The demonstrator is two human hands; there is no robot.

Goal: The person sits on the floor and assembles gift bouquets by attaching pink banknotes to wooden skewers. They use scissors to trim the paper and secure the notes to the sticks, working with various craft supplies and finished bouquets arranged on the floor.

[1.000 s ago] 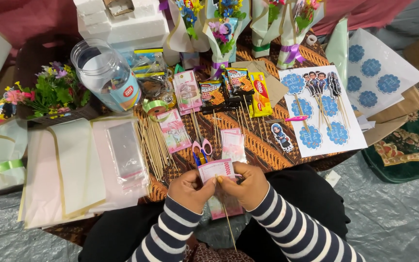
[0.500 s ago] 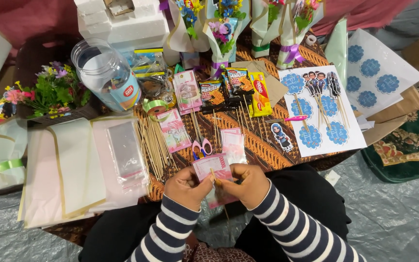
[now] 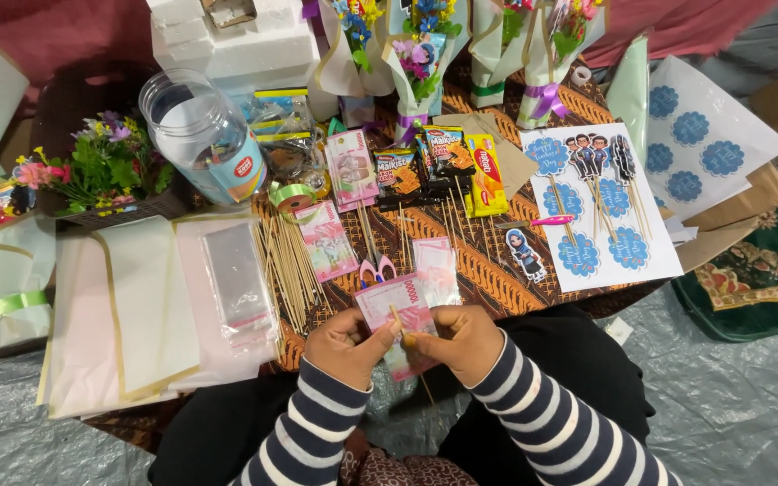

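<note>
At the near edge of the table (image 3: pixel 497 279), seen from the head camera looking straight down, both hands meet over the person's lap; between them sits a pink banknote (image 3: pixel 396 315) in a clear sleeve, with a thin wooden stick (image 3: pixel 410 351) laid against it. The stick's long axis runs from the note's middle down and slightly right toward the body, so its lower end pokes out below the knuckles; the note itself tilts, its far end reaching up and left over the table edge. Each hand is about equally near, one on either side of the stick; the left hand (image 3: pixel 346 344) is curled, thumb and fingertips pinching the note's left edge; the right hand (image 3: pixel 463 342) is likewise closed, thumb pressed on the stick where it crosses the note. Neither is open; both are clamped on the note-and-stick pair, touching each other at the thumbs. Just beyond the note lie small pink-handled scissors (image 3: pixel 375 270); to the left a loose bundle of sticks (image 3: pixel 285 270) lies with long axes running away from the body; further left, clear sleeves (image 3: pixel 238 279) rest on pale wrapping sheets (image 3: pixel 137 306). More sleeved banknotes (image 3: pixel 326 238), snack packets (image 3: pixel 447 166) and a plastic jar (image 3: pixel 200 135) sit farther back.
</note>
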